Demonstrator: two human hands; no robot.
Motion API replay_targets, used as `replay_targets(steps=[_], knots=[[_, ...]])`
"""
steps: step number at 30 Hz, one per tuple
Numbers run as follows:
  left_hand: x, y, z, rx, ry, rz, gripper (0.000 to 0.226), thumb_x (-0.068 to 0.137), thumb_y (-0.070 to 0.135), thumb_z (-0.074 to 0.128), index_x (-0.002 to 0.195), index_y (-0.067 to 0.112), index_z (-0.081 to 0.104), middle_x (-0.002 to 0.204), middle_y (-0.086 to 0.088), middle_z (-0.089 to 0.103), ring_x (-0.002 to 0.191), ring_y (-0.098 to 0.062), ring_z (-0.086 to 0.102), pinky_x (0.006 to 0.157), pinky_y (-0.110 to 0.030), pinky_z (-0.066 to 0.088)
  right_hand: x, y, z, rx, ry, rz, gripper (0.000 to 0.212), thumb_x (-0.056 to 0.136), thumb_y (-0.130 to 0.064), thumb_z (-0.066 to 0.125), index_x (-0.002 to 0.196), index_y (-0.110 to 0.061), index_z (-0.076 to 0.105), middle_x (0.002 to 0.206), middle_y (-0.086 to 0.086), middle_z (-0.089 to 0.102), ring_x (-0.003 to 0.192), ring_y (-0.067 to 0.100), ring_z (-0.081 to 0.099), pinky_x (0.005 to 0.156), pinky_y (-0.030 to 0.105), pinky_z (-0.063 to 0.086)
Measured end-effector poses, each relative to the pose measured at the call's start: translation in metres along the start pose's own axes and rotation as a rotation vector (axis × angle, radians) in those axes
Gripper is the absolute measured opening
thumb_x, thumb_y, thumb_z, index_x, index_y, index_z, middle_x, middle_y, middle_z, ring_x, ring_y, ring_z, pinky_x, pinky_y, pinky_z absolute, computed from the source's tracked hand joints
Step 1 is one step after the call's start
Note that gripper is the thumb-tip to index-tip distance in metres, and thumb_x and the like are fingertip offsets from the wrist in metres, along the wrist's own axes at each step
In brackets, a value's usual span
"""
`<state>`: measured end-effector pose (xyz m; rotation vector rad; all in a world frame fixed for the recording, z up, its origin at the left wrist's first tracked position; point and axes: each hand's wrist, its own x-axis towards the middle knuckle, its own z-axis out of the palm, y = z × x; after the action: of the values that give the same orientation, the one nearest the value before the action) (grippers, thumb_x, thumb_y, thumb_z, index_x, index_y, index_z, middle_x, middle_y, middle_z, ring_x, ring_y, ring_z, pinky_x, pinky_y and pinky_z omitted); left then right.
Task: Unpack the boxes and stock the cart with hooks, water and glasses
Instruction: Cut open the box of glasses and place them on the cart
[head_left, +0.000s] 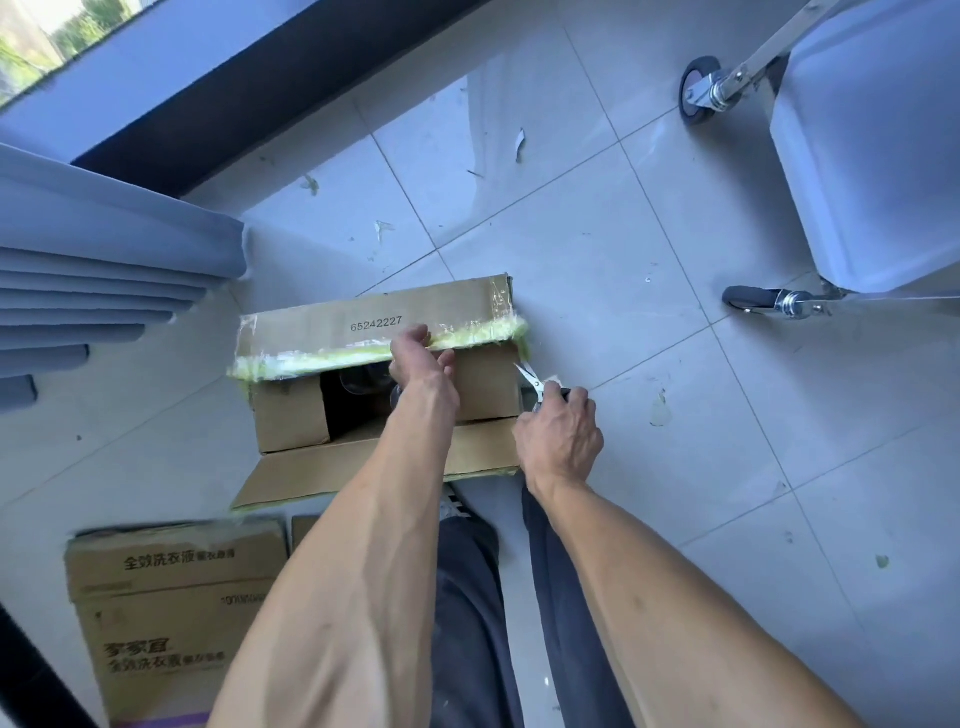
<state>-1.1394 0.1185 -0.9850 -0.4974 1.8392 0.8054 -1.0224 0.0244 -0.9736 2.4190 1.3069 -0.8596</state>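
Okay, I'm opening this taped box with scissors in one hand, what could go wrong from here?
The scissors in your right hand point open-bladed toward the box, close to your left hand gripping the far flap; a slip might nick it. Something rounded and glassy shows inside the opening, so blades pushed in could strike it. Tape scraps litter the floor and may be slippery.

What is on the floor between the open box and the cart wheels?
Head view: only bare floor tiles with small tape scraps between the open box and the cart wheels.

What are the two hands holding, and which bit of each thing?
The left hand grips the far flap of the box by its taped edge. The right hand holds scissors by the handles, blades pointing away.
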Motion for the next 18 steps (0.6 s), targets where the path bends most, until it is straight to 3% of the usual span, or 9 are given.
replay_targets(steps=[3, 7, 8, 10, 12, 14, 16, 18], knots=[[-0.005, 0.001, 0.007, -0.019, 0.083, 0.061, 0.019, 0.074, 0.021, 0.061, 0.087, 0.009, 0.064, 0.079, -0.008, 0.057, 0.056, -0.021, 0.054, 0.048, -0.023, 0.035, 0.004, -0.002, -0.003, 0.046, 0.023, -0.024, 0.029, 0.086, -0.01, 0.053, 0.113, -0.016, 0.061, 0.107, 0.009, 0.055, 0.1, 0.027, 0.055, 0.066, 0.032, 0.038], [-0.008, 0.008, 0.012, 0.013, 0.133, 0.216, 0.021, 0.072, 0.029, 0.056, 0.072, 0.015, 0.072, 0.053, -0.003, 0.062, 0.064, -0.029, 0.06, 0.072, -0.035, 0.048, 0.008, -0.006, -0.005, 0.014, 0.026, -0.057, 0.031, 0.088, -0.003, 0.049, 0.114, -0.016, 0.057, 0.106, 0.01, 0.054, 0.095, 0.028, 0.056, 0.063, 0.031, 0.035], [-0.008, 0.01, 0.014, 0.085, 0.14, 0.325, 0.024, 0.073, 0.03, 0.054, 0.077, 0.018, 0.075, 0.058, -0.004, 0.067, 0.073, -0.03, 0.065, 0.08, -0.038, 0.051, 0.009, -0.006, -0.006, 0.003, 0.024, -0.056, 0.03, 0.089, -0.004, 0.049, 0.116, -0.017, 0.055, 0.107, 0.01, 0.053, 0.096, 0.028, 0.055, 0.063, 0.031, 0.036], [-0.01, 0.012, 0.021, 0.257, 0.066, 0.595, 0.039, 0.077, 0.024, 0.054, 0.111, 0.02, 0.073, 0.097, -0.006, 0.075, 0.098, -0.026, 0.066, 0.095, -0.037, 0.049, 0.01, -0.006, -0.006, -0.026, 0.018, -0.056, 0.028, 0.091, -0.006, 0.049, 0.117, -0.017, 0.052, 0.109, 0.009, 0.051, 0.099, 0.026, 0.053, 0.063, 0.032, 0.037], [-0.01, 0.012, 0.027, 0.522, -0.052, 0.869, 0.066, 0.079, 0.012, 0.054, 0.144, 0.02, 0.047, 0.139, -0.005, 0.057, 0.125, -0.023, 0.054, 0.105, -0.033, 0.04, 0.012, -0.006, -0.006, -0.05, 0.008, -0.047, 0.026, 0.092, -0.01, 0.052, 0.117, -0.016, 0.049, 0.111, 0.008, 0.048, 0.102, 0.025, 0.05, 0.062, 0.032, 0.036], [-0.005, 0.017, 0.034, 0.803, -0.104, 1.046, 0.076, 0.079, 0.007, 0.052, 0.152, 0.016, 0.032, 0.156, -0.005, 0.038, 0.14, -0.022, 0.039, 0.111, -0.034, 0.033, 0.015, -0.006, -0.005, -0.061, 0.002, -0.027, 0.025, 0.092, -0.015, 0.054, 0.117, -0.016, 0.048, 0.112, 0.009, 0.047, 0.105, 0.025, 0.049, 0.062, 0.032, 0.035], [0.003, 0.028, 0.038, 1.055, -0.161, 1.054, 0.073, 0.079, 0.007, 0.049, 0.151, 0.013, 0.035, 0.162, -0.009, 0.023, 0.146, -0.023, 0.029, 0.114, -0.035, 0.031, 0.017, -0.006, -0.005, -0.056, 0.005, -0.004, 0.025, 0.091, -0.018, 0.054, 0.115, -0.016, 0.049, 0.111, 0.009, 0.047, 0.106, 0.026, 0.048, 0.063, 0.032, 0.034], [0.012, 0.037, 0.037, 1.239, -0.199, 0.956, 0.069, 0.079, 0.009, 0.048, 0.148, 0.014, 0.041, 0.164, -0.009, 0.016, 0.146, -0.024, 0.029, 0.111, -0.034, 0.032, 0.019, -0.007, -0.003, -0.028, 0.016, -0.006, 0.025, 0.09, -0.02, 0.056, 0.114, -0.015, 0.05, 0.11, 0.008, 0.048, 0.105, 0.026, 0.049, 0.064, 0.031, 0.033]])
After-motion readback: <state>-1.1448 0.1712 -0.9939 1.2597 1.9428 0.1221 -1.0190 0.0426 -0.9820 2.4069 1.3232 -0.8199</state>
